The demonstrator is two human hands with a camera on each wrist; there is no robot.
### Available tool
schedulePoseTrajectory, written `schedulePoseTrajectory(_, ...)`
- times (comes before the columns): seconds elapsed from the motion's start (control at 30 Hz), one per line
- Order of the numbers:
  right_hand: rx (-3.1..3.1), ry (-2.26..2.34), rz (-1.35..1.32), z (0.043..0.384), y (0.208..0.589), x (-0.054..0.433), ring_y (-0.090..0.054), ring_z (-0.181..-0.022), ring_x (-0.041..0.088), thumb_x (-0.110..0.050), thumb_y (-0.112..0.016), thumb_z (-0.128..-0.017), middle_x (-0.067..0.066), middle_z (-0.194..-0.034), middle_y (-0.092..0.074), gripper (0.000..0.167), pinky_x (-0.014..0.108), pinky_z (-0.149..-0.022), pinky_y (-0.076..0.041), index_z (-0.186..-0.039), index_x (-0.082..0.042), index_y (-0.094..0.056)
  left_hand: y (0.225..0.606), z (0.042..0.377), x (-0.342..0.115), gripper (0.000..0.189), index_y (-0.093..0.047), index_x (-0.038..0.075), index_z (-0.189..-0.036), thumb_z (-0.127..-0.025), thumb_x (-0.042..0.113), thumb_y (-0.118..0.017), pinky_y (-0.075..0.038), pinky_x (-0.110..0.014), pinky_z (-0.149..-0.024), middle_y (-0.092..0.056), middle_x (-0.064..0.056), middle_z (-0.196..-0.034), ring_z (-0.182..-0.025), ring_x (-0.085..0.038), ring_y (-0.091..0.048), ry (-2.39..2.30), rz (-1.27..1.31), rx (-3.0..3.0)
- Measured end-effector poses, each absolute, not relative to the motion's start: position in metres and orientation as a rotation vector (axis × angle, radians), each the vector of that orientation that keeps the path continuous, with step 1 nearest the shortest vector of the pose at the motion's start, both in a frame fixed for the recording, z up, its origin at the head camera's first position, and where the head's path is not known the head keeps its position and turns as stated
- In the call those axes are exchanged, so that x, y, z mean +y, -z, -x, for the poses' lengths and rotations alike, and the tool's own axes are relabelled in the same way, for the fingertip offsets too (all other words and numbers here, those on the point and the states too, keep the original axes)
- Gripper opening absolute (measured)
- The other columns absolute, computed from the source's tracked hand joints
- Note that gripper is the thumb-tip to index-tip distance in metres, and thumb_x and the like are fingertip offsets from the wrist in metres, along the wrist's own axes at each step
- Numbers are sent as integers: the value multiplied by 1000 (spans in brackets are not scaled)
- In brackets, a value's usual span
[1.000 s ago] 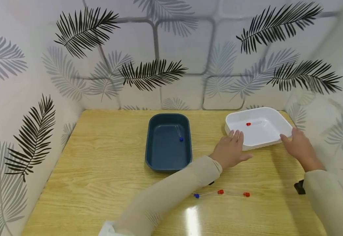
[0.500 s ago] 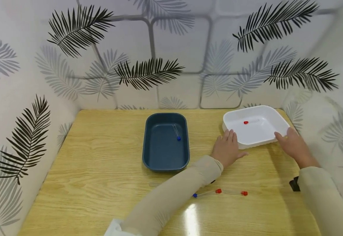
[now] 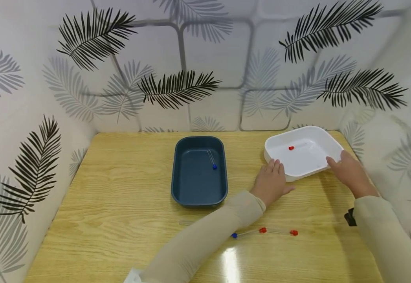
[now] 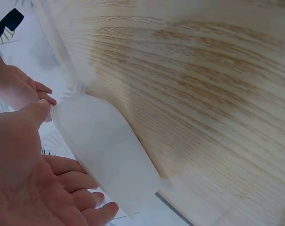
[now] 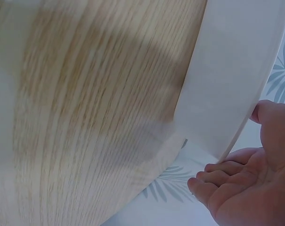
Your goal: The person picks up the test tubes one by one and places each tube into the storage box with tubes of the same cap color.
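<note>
A white tray point(image 3: 306, 155) stands at the back right of the table, with a clear tube with a red cap point(image 3: 291, 148) lying inside. At its near left corner my left hand point(image 3: 270, 181) touches the outer wall with extended fingers. My right hand point(image 3: 350, 173) grips the near right corner, thumb over the rim and fingers against the outside. In the right wrist view those fingers point(image 5: 217, 176) sit low along the wall point(image 5: 232, 70). The left wrist view shows the left palm facing the tray's side point(image 4: 104, 146).
A dark blue tray point(image 3: 173, 173) at mid-table holds a clear tube with a blue cap point(image 3: 214, 166). Nearer lie a blue-capped tube point(image 3: 234, 235) and red-capped tubes point(image 3: 294, 232), partly behind the left sleeve point(image 3: 205, 239). Patterned walls border the table.
The white tray has shifted slightly left relative to the blue tray, with both hands moving along with it. The capped tubes on the table stay where they were.
</note>
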State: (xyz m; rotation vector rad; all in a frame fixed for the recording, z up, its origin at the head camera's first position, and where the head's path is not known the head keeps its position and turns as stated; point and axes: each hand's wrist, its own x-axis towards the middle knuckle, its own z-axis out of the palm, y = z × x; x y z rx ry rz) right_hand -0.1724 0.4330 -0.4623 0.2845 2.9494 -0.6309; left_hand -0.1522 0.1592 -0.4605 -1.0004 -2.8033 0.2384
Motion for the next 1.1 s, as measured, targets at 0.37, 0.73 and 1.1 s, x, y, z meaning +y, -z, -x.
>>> schedulePoseTrajectory(0.37, 2945, 617, -195, 184, 462, 433, -18, -123, 58, -49, -30, -97, 44, -137, -13, 86, 63, -99, -19, -136, 24, -4, 461, 147, 157, 77, -45, 9, -138, -91, 66, -26, -32, -31, -104, -44, -4, -140, -132, -18, -35, -297, 1026, -2780)
schedulePoseTrajectory(0.73, 2906, 527, -177, 193, 460, 422, -18, -125, 57, -45, -19, -100, 42, -139, -12, 78, 61, -101, -18, -138, 20, 0, 466, 138, 152, 76, -50, 10, -134, -91, 66, -25, -33, -32, -103, -50, -2, -135, -128, -18, -41, -335, 1026, -2717)
schedulePoseTrajectory(1.1, 2934, 487, -98, 201, 458, 411, -17, -126, 55, -43, -18, -100, 41, -140, -14, 74, 60, -102, -16, -138, 20, -7, 461, 124, 148, 76, -58, 12, -125, -89, 70, -25, -37, -31, -98, -57, 0, -127, -119, -16, -49, -400, 1018, -2654)
